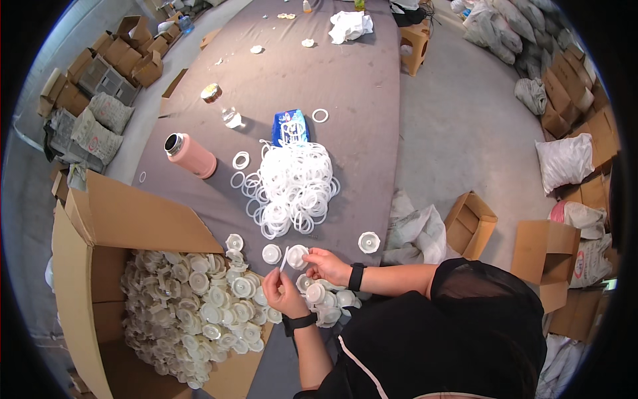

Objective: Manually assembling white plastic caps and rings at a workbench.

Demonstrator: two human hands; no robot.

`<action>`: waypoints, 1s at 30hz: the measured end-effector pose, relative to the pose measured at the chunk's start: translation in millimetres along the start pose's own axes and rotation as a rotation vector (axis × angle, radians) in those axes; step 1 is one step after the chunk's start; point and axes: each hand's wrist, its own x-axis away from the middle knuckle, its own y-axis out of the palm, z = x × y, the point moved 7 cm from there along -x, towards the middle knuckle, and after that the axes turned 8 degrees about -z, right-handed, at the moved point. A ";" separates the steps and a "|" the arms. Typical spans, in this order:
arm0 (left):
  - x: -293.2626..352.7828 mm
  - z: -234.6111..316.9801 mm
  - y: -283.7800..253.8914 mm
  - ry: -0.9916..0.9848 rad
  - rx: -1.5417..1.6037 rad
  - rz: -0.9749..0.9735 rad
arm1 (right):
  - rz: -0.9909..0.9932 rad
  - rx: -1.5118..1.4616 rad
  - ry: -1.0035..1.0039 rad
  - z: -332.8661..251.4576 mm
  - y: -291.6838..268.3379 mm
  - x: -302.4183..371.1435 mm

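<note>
My left hand [284, 294] pinches a thin white ring [284, 259], seen nearly edge-on. Close beside it, my right hand [327, 265] grips a round white plastic cap [297, 257] by its edge. Ring and cap are almost together; whether they touch I cannot tell. Another white cap [271, 253] lies on the table just left of them, and a single cap [369, 242] sits further right. A small heap of caps [325, 299] is under my right wrist. Beyond my hands spreads a big pile of white rings [296, 183].
An open cardboard box [149, 213] full of similar caps stands at the left, against the grey-covered table [359, 133]. Past the rings are a blue packet [290, 126], a pink flask [191, 156] and a clear bottle [230, 117]. Sacks [425, 233] and an empty carton [470, 225] lie right.
</note>
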 end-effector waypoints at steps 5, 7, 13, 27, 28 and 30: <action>9.5 37.5 13.3 0.394 -0.458 -0.152 | -0.103 -0.061 0.009 -2.7 8.6 7.7; 12.8 36.1 14.8 0.366 -0.435 -0.173 | -0.128 -0.085 0.007 -3.6 10.7 9.1; 15.1 34.8 17.1 0.312 -0.415 -0.199 | -0.165 -0.071 -0.014 -11.5 21.8 12.9; 22.6 -36.2 13.4 -0.422 0.619 -0.090 | -0.269 0.072 -0.134 -11.8 30.7 11.3; 21.7 -40.3 11.7 -0.470 0.636 -0.078 | -0.268 0.072 -0.134 -10.0 29.5 11.4; 21.4 -43.7 11.1 -0.519 0.652 -0.066 | -0.285 0.138 -0.121 -3.7 28.7 10.9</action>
